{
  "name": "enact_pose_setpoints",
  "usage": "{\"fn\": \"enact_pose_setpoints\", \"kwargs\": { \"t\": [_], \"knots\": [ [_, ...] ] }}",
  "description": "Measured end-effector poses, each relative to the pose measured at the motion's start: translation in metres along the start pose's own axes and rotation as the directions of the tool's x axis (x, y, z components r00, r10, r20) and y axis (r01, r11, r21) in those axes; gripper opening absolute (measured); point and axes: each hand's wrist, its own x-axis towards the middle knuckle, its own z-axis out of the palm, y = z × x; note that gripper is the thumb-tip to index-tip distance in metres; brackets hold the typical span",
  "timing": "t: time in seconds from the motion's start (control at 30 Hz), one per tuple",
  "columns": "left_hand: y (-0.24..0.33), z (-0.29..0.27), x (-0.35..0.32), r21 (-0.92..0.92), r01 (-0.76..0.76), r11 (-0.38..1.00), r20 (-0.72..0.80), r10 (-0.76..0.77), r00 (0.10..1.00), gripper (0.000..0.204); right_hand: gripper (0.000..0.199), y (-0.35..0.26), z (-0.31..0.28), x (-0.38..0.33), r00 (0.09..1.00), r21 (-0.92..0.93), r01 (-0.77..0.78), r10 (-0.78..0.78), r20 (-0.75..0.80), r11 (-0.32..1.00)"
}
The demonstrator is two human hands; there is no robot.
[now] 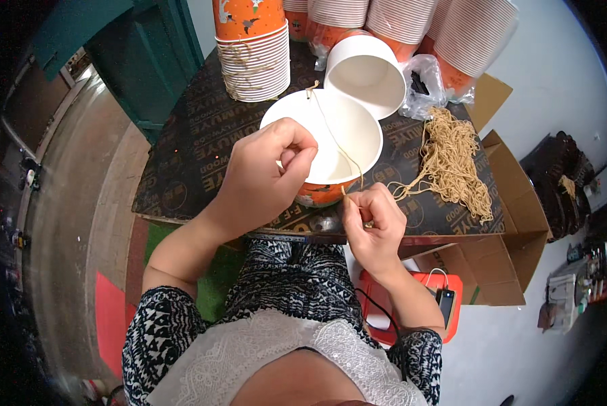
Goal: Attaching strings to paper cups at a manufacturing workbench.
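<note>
A white-lined paper bucket [347,125] with an orange printed outside stands near the table's front edge, its mouth tilted up towards me. A thin tan cord [332,128] runs from a knot at its far rim across the opening to the near right rim. My right hand [376,227] pinches the cord just off that near rim. Over the bucket's left side is my left hand [266,169], its fingers curled closed; whatever they hold, if anything, is hidden. A second white bucket [367,76] lies tipped behind the first, mouth towards me.
A heap of tan cords [452,166] lies on the right of the dark printed table [181,152]. At the back left is a stack of paper buckets [252,64]; several bagged stacks [398,27] stand behind. An open cardboard box [520,216] sits right of the table, a red stool [455,308] below.
</note>
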Motion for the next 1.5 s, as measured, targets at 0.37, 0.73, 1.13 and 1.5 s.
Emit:
{"fn": "enact_pose_setpoints", "kwargs": {
  "t": [0.37, 0.73, 1.13, 1.5],
  "knots": [
    [-0.014, -0.004, 0.019, -0.063, 0.105, 0.993, 0.343, -0.077, 0.936, 0.013, 0.015, 0.002, 0.002, 0.002, 1.000, -0.007, 0.007, -0.007, 0.015, 1.000],
    [-0.027, 0.001, 0.061, -0.076, 0.151, 0.986, 0.854, -0.013, 0.520, 0.038, 0.015, 0.008, 0.009, 0.005, 1.000, -0.015, 0.002, -0.002, -0.010, 1.000],
    [-0.019, 0.016, 0.065, -0.074, 0.207, 0.975, 0.901, -0.024, 0.432, 0.014, 0.016, 0.011, 0.001, 0.001, 1.000, -0.034, -0.008, 0.008, -0.015, 0.999],
    [-0.023, 0.020, 0.054, -0.138, 0.264, 0.955, 0.866, -0.013, 0.500, 0.017, 0.011, 0.011, -0.002, -0.002, 0.999, 0.024, -0.039, 0.039, 0.000, 0.999]
  ]
}}
